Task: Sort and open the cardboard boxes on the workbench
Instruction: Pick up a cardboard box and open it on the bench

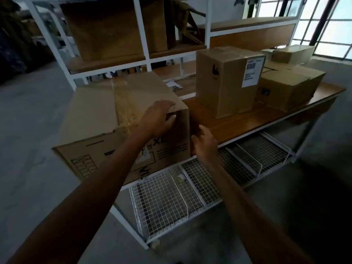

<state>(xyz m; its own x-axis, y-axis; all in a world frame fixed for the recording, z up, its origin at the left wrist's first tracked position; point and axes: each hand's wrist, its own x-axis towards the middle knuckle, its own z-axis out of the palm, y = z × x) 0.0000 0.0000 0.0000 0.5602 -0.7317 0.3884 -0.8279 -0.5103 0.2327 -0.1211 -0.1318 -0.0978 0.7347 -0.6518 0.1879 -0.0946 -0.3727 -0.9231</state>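
A large taped cardboard box (pixel 106 111), marked XL on its front, sits at the left end of the wooden workbench (pixel 247 121). My left hand (pixel 158 119) lies over its near right top corner, fingers on the lid and thumb on the front face. My right hand (pixel 204 143) touches the box's lower right front edge with relaxed fingers. A tall sealed box with a white label (pixel 228 80) stands in the middle of the bench. Right of it lies a lower wide box (pixel 289 86) with a small box (pixel 293 53) on top.
White wire mesh baskets (pixel 171 199) hang under the benchtop. A white-framed shelf unit (pixel 144 44) behind the bench holds a big flat cardboard sheet (pixel 114 29). Grey concrete floor (pixel 28 130) surrounds the bench. Windows (pixel 335 25) glow at the back right.
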